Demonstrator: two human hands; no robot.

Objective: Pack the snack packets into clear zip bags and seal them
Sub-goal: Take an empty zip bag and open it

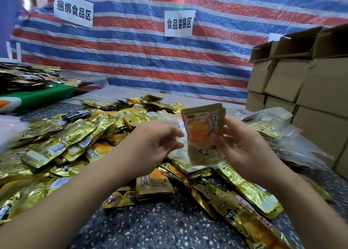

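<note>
Fingers of the right hand [246, 147] clamp a stack of snack packets [204, 130], half inside the clear zip bag [174, 128] pinched by the left hand [156, 141]. Risk: loose film may snag, jamming packets.

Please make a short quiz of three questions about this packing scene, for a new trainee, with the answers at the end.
1. True or false: the snack packets held up between the hands are already fully inside the clear zip bag.
2. Which hand holds the packets at their side? A) left hand B) right hand C) neither
3. Fill in: the cardboard boxes are stacked on the person's ____ side.

Key:
1. False; only their lower part is in the bag, the upper part sticks out.
2. B; the left hand grips the bag's edge.
3. Right.
</note>
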